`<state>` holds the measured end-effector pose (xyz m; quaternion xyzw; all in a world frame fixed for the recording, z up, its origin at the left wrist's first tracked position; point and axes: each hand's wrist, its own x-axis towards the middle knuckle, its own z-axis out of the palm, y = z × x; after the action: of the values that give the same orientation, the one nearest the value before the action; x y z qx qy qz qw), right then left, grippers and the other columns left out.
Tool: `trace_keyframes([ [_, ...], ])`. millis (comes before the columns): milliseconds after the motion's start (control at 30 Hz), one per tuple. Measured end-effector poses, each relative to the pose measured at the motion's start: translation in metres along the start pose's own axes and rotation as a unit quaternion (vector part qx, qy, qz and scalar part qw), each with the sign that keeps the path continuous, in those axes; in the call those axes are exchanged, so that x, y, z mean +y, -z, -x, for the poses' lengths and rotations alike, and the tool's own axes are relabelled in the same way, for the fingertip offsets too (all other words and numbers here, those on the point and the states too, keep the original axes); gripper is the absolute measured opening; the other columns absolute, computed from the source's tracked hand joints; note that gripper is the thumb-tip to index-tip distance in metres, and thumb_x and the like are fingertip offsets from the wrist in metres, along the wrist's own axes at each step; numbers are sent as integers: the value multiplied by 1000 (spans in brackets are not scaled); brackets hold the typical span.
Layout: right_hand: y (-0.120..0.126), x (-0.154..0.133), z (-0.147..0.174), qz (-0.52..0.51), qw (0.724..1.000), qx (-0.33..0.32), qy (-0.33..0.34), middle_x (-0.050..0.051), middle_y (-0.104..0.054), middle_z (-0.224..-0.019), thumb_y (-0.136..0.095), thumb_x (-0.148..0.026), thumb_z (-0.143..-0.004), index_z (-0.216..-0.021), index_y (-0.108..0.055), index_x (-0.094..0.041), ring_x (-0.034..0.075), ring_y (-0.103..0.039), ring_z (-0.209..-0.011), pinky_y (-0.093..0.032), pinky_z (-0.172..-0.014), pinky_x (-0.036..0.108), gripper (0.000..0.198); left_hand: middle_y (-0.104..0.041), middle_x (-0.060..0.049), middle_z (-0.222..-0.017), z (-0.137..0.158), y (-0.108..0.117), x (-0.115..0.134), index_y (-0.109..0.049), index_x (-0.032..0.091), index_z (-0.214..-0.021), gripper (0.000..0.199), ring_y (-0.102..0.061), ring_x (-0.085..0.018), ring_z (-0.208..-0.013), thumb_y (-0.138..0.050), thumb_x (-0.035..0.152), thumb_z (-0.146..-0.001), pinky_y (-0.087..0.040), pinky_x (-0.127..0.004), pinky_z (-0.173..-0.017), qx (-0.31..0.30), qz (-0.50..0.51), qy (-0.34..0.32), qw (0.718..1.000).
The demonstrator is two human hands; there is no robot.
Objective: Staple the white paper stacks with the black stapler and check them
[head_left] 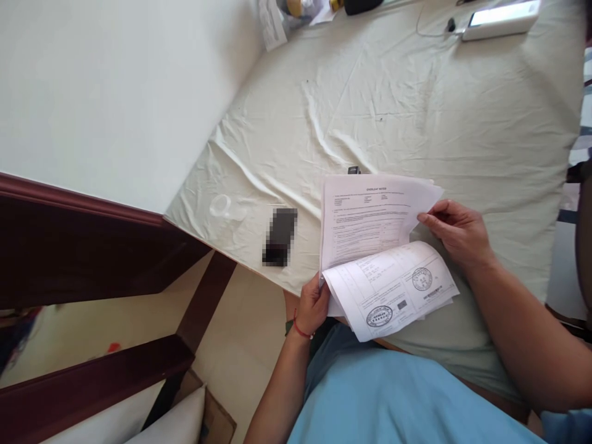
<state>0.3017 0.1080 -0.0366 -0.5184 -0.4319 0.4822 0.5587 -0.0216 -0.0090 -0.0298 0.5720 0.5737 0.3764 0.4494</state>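
A sheaf of printed papers [365,216] lies at the table's front edge, reaching out over my lap. Some of its sheets are folded down toward me, and the curled page [398,290] on top bears two oval or round ink stamps. My left hand [313,305], with a red string on the wrist, is closed on the papers' left edge. At the upper right corner, my right hand [457,231] pinches the edge of the sheets between thumb and fingers. Part of a small black object [354,170] shows behind the papers' top edge.
On the cloth-covered table [393,98], a blurred-out dark phone-like object [280,237] and a clear round plastic piece [221,206] lie to the left. A white device [502,21] with a cable sits at the far right. Dark red wooden furniture [92,246] stands at left.
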Motion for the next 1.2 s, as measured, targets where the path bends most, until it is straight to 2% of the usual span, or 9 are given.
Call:
trace_keyframes([
  [300, 2, 5, 1, -5, 999, -1, 33, -3, -62, -72, -90, -36, -75, -78, -74, -28, 13, -54, -64, -46, -62, 31, 18, -77, -9, -118, -1, -2, -3, -71, 18, -118, 34, -70, -25, -105, -56, 44, -102, -54, -38, -97, 16, -15, 14, 1000],
  [433, 4, 2, 3, -89, 994, -61, 17, -1, -69, -83, -90, -37, -73, -77, -74, -28, 18, -65, -79, -56, -78, 37, 19, -78, -10, -117, 0, -2, -5, -72, 17, -119, 37, -71, -26, -106, -62, 45, -98, -55, -39, -95, 24, 40, 50, 998],
  [567, 4, -4, 5, -133, 985, -110, 0, 1, -77, -93, -91, -42, -71, -82, -77, -31, 25, -71, -91, -59, -89, 46, 21, -79, -10, -112, 0, -3, -4, -74, 17, -115, 36, -72, -25, -96, -69, 45, -94, -57, -39, -90, 34, 99, 71, 992],
  [667, 3, -2, 4, -134, 988, -77, -8, -1, -76, -85, -94, -41, -67, -79, -78, -33, 21, -69, -81, -60, -83, 41, 22, -80, -10, -109, -1, -4, -1, -75, 16, -112, 35, -72, -23, -90, -69, 45, -93, -58, -37, -86, 41, 101, 67, 992],
  [767, 2, 4, 1, -63, 998, -6, 29, -3, -72, -77, -92, -39, -70, -80, -78, -32, 15, -62, -67, -56, -71, 34, 18, -79, -10, -112, -3, -4, -1, -75, 17, -115, 36, -72, -23, -94, -67, 45, -95, -57, -38, -90, 39, 90, 52, 994],
  [867, -1, 7, 2, 65, 990, 59, 106, -2, -71, -80, -84, -37, -80, -83, -78, -30, 15, -60, -69, -52, -70, 34, 10, -78, -9, -118, -3, -2, -3, -73, 17, -121, 38, -72, -25, -102, -63, 45, -97, -56, -39, -96, 24, 75, 40, 996],
  [967, -4, 5, 6, 135, 977, 78, 147, -1, -70, -82, -80, -38, -85, -85, -76, -28, 17, -60, -74, -51, -72, 35, 10, -77, -9, -123, -3, -1, -3, -72, 18, -124, 39, -71, -26, -108, -61, 44, -98, -54, -41, -101, 15, 57, 36, 998],
  [1100, -5, 0, 9, 100, 991, 24, 84, 1, -71, -87, -73, -44, -91, -99, -75, -28, 17, -61, -73, -52, -67, 33, 18, -76, -9, -124, -2, 0, 0, -71, 18, -125, 38, -69, -27, -116, -58, 44, -101, -53, -41, -104, 5, 24, 28, 999],
  [1200, -5, -1, 8, 67, 995, 32, 59, 0, -67, -82, -76, -47, -88, -95, -73, -28, 16, -58, -69, -50, -64, 32, 21, -77, -9, -122, -3, 0, 1, -73, 19, -122, 36, -70, -27, -114, -57, 45, -101, -52, -42, -104, -3, 7, 23, 1000],
])
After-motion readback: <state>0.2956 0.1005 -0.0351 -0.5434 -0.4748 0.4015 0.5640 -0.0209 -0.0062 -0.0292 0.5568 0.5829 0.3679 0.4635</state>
